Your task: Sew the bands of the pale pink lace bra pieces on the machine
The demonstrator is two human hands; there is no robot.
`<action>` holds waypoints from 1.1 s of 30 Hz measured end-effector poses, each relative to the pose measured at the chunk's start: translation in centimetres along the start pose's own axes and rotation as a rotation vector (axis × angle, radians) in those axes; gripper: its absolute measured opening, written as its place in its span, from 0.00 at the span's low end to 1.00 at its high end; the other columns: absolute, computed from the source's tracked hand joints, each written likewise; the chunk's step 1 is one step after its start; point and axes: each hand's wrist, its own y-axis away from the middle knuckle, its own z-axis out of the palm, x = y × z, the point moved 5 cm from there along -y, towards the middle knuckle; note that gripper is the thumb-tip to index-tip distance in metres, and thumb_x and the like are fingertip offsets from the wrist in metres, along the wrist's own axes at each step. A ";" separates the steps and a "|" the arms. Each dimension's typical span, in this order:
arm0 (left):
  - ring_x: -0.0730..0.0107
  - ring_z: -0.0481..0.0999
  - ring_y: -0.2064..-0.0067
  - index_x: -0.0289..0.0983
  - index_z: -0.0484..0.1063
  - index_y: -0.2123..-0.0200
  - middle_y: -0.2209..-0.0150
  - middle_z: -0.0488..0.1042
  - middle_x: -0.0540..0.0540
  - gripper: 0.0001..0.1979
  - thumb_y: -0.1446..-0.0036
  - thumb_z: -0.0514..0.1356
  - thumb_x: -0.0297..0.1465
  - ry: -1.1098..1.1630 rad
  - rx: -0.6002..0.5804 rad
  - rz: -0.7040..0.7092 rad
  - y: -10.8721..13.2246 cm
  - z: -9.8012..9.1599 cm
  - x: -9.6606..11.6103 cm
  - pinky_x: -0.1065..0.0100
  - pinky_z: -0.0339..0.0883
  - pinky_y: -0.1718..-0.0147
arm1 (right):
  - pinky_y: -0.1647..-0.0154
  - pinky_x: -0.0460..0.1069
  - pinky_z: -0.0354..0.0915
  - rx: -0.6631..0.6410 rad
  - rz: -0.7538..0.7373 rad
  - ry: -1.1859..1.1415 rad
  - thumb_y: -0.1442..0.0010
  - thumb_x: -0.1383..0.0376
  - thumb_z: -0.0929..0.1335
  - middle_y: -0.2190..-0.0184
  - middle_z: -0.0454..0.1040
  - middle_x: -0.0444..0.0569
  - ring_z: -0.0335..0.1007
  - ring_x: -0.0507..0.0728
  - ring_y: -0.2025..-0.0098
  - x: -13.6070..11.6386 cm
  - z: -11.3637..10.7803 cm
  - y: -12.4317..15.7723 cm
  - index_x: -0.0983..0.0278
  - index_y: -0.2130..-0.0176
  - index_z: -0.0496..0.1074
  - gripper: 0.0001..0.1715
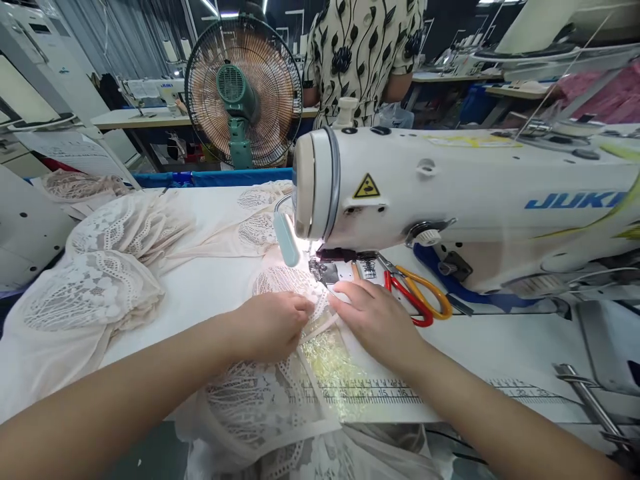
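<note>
Pale pink lace fabric lies under the lit needle area and presser foot of a white sewing machine. My left hand is closed on the lace just in front of the foot, its fingers curled under. My right hand is to the right of the foot, thumb and fingertips pinched at the fabric's edge; a thin metal part shows by the fingertips. The rest of the lace garment hangs over the table's front edge below my left hand.
Red-handled scissors and orange-handled scissors lie right of my right hand. More lace pieces are heaped left. A printed ruler runs along the tabletop's front. Behind stand a fan and a person in a patterned top.
</note>
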 end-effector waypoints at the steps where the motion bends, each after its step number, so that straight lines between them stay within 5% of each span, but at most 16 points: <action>1: 0.70 0.70 0.64 0.35 0.67 0.77 0.64 0.72 0.46 0.07 0.48 0.54 0.24 0.019 0.006 -0.029 0.1 0.3 0.1 0.71 0.65 0.68 | 0.67 0.50 0.62 0.003 -0.041 -0.022 0.44 0.77 0.60 0.65 0.74 0.50 0.66 0.57 0.63 -0.3 0.0 -0.1 0.64 0.66 0.72 0.15; 7: 0.65 0.68 0.66 0.34 0.68 0.72 0.68 0.69 0.44 0.09 0.43 0.52 0.29 -0.167 0.103 0.031 0.3 1.6 -0.4 0.64 0.66 0.65 | 0.63 0.51 0.62 0.007 -0.088 -0.173 0.41 0.73 0.61 0.67 0.75 0.47 0.66 0.56 0.62 -1.8 0.6 1.0 0.64 0.67 0.72 0.11; 11: 0.63 0.69 0.55 0.36 0.67 0.55 0.52 0.70 0.42 0.13 0.40 0.47 0.25 -0.237 0.218 0.176 0.5 1.7 0.0 0.57 0.61 0.52 | 0.64 0.51 0.64 -0.018 -0.059 -0.192 0.41 0.73 0.62 0.68 0.76 0.48 0.67 0.56 0.64 -2.3 0.9 1.2 0.64 0.68 0.73 0.11; 14: 0.64 0.65 0.46 0.34 0.67 0.53 0.49 0.69 0.43 0.14 0.41 0.49 0.24 -0.158 0.223 0.252 0.6 1.9 0.3 0.58 0.53 0.43 | 0.65 0.50 0.65 0.002 -0.042 -0.208 0.40 0.73 0.61 0.65 0.77 0.49 0.69 0.56 0.64 -2.5 0.9 1.3 0.65 0.65 0.73 0.12; 25: 0.66 0.69 0.50 0.35 0.72 0.63 0.53 0.74 0.45 0.14 0.38 0.47 0.25 -0.040 0.280 0.309 -1.0 1.7 -2.8 0.59 0.56 0.45 | 0.64 0.53 0.70 0.013 -0.064 -0.162 0.41 0.76 0.59 0.60 0.77 0.54 0.70 0.57 0.65 -2.8 1.4 1.6 0.71 0.60 0.73 0.15; 33: 0.61 0.67 0.50 0.33 0.70 0.54 0.53 0.72 0.39 0.15 0.40 0.48 0.27 0.008 0.186 0.338 -1.5 1.3 -3.2 0.57 0.60 0.49 | 0.63 0.53 0.69 -0.056 -0.019 -0.203 0.44 0.75 0.61 0.57 0.76 0.53 0.69 0.58 0.65 -2.8 1.6 1.4 0.70 0.58 0.73 0.16</action>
